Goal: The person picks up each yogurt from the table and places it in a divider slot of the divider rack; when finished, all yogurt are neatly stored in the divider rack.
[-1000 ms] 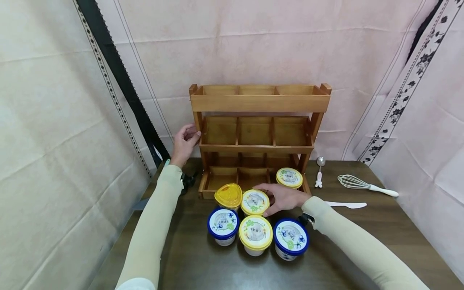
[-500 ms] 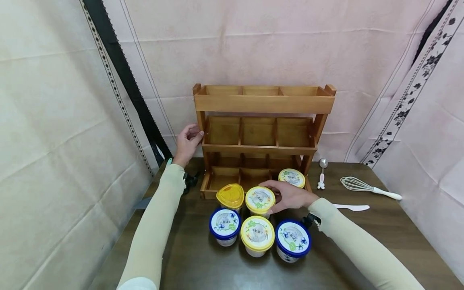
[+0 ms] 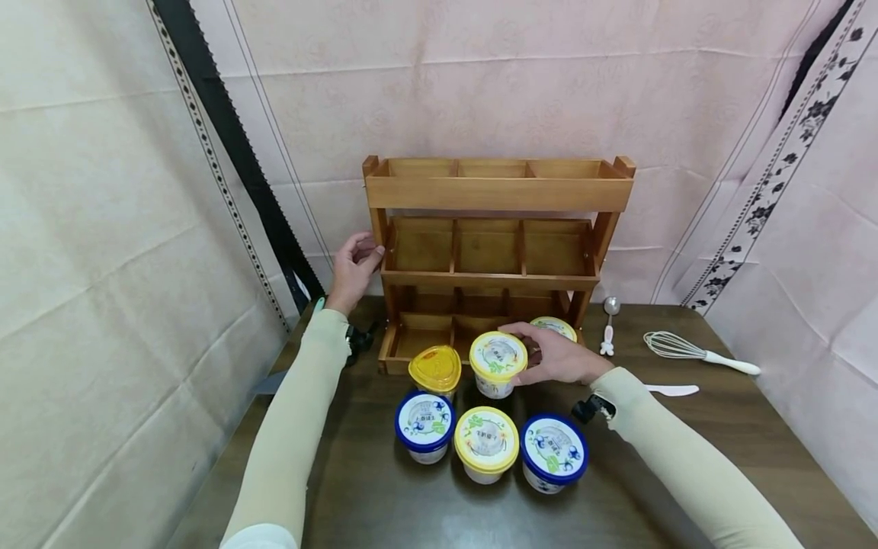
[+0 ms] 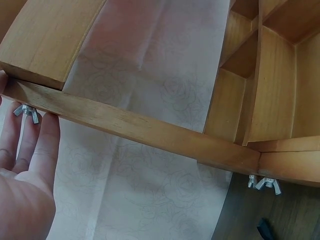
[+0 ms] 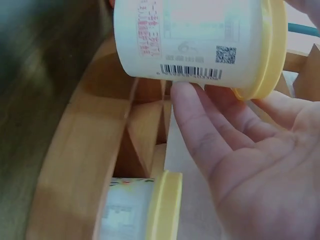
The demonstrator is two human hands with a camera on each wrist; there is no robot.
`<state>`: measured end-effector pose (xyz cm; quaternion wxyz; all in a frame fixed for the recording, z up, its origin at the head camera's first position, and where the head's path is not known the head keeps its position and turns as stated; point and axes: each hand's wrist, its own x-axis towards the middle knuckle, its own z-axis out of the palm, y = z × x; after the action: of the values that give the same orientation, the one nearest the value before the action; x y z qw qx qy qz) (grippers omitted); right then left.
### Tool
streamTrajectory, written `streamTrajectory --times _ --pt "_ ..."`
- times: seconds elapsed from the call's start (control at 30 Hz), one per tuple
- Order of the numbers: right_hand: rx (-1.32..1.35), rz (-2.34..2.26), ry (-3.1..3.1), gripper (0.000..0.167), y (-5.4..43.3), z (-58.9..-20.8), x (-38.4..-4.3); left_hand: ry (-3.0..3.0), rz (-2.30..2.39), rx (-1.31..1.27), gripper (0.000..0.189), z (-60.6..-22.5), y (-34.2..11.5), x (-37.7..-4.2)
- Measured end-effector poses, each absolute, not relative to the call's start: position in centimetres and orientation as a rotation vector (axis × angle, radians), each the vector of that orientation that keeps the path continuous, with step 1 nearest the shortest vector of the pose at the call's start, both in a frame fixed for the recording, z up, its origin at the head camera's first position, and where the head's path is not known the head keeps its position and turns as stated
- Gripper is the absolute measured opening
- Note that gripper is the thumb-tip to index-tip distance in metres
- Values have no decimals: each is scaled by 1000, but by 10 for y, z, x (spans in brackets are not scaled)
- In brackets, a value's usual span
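Note:
My right hand [image 3: 561,358] grips a white tub with a yellow lid [image 3: 498,356] by its side, raised in front of the wooden rack's lowest tier. In the right wrist view, the tub's barcode faces the camera and my fingers [image 5: 192,107] lie along its wall. Another yellow-lidded tub [image 5: 165,210] sits in the right compartment of that tier, partly hidden by my hand in the head view. At the rack's left side, my left hand [image 3: 354,271] holds the upright post [image 4: 135,122] by its edge, fingertips beside a wing nut [image 4: 27,111].
In front of the three-tier rack [image 3: 497,194] stand a tub with a domed amber lid [image 3: 435,367], blue-lidded tubs [image 3: 424,421] [image 3: 554,448] and a yellow-lidded tub [image 3: 486,440]. A small spoon [image 3: 608,328], a whisk [image 3: 675,347] and a white knife [image 3: 674,390] lie at the right.
My right hand has taken the yellow-lidded tub from beside the amber-lidded one, lifting it up and to the right toward the rack. My left hand stays at the post.

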<state>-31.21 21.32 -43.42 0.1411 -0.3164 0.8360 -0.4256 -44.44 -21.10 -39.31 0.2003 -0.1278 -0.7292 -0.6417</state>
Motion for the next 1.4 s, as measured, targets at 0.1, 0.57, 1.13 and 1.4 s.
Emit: streamTrajectory --times 0.1,0.57,1.13,1.4 --pt "-905 -1269 2444 92 213 -431 -313 -2037 -1795 -358 44 -394 -211 -444" --pt "-788 -1304 2607 98 203 -427 -323 -2018 -1781 -369 42 -394 -212 -443" --pt "-620 -1250 2748 101 184 -437 -351 -1978 -1818 -329 41 -392 -208 -437" --pt "-623 -1112 2799 99 176 -448 -358 -1971 -1837 -304 40 -395 -207 -439"
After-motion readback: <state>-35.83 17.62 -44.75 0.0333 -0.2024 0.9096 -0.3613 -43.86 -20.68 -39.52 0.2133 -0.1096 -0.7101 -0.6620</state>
